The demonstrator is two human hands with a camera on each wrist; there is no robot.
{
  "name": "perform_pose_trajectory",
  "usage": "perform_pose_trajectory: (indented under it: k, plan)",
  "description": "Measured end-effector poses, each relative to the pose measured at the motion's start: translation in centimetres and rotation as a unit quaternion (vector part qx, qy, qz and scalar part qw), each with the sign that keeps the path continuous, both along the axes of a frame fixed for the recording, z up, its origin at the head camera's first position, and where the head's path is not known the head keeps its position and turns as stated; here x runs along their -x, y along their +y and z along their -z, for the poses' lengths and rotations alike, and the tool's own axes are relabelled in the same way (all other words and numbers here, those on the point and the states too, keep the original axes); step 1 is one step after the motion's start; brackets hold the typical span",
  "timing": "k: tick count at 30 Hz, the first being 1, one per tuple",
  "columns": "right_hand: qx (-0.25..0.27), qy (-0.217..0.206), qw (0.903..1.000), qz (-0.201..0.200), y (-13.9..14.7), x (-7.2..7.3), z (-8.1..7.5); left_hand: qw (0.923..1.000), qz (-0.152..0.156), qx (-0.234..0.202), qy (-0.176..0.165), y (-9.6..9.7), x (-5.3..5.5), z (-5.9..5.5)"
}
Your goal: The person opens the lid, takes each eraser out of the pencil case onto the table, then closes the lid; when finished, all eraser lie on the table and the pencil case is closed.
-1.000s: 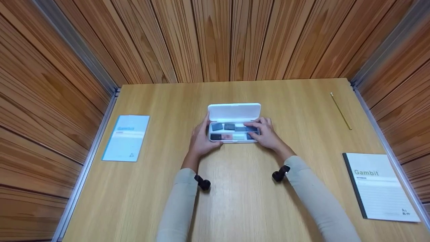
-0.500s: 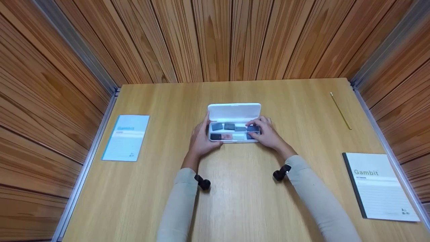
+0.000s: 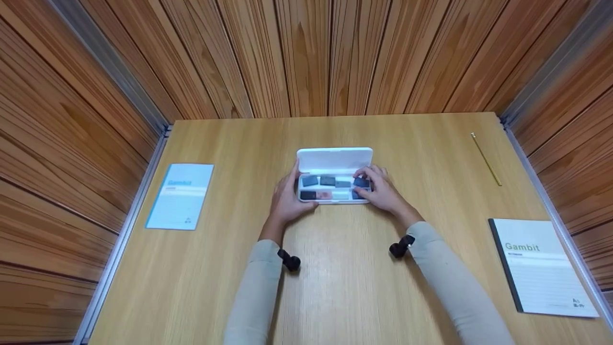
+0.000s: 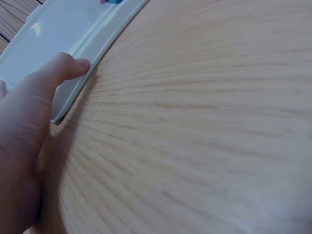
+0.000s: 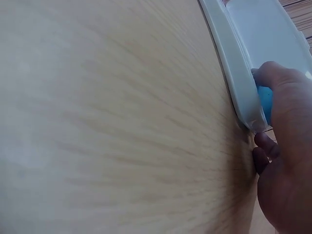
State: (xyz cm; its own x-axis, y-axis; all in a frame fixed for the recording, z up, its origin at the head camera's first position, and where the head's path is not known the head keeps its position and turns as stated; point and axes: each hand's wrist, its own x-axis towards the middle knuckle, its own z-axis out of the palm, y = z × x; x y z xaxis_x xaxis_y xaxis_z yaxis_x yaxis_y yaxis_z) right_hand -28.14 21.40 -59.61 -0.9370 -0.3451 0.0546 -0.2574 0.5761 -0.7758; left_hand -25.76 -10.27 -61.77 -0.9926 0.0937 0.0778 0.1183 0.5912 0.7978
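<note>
An open white plastic pencil case point(image 3: 334, 160) lies at the table's middle, lid raised at the back. Its divided tray holds several small eraser-like blocks in two rows, mostly dark blue or grey, with a black one point(image 3: 308, 195) and a pinkish one point(image 3: 324, 195). My left hand point(image 3: 289, 199) grips the case's left end, thumb over the front rim. My right hand point(image 3: 383, 191) is at the right end, index finger and thumb either side of a dark-blue block point(image 3: 361, 182). In the right wrist view, the thumb overlaps a blue block point(image 5: 265, 104), with other fingers curled outside the rim.
A light-blue notebook point(image 3: 179, 197) lies on the left of the wooden table point(image 3: 345, 278). At the right are a pencil point(image 3: 486, 159) and a larger notebook with a dark spine point(image 3: 546, 273). Wood-panelled walls point(image 3: 311, 57) close the back and sides.
My right index finger has drawn back a little to the right, showing more of the dark-blue block. My left hand and the case have stayed in place.
</note>
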Motion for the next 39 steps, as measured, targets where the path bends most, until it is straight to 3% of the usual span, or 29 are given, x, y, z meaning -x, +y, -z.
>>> perform_pose_trajectory:
  k: [14,24,39]
  plan:
    - [0.050,0.054,0.9964,0.041,-0.3,0.1,0.7,1.0000,0.005,0.001,0.004,0.0,0.1,0.2]
    - [0.088,0.065,0.9929,0.048,0.4,0.0,-0.2,1.0000,0.003,-0.004,-0.002,0.1,0.1,0.1]
    - [0.083,0.066,0.9912,0.080,4.2,0.4,-0.7,1.0000,0.003,-0.004,0.004,0.0,0.0,0.1]
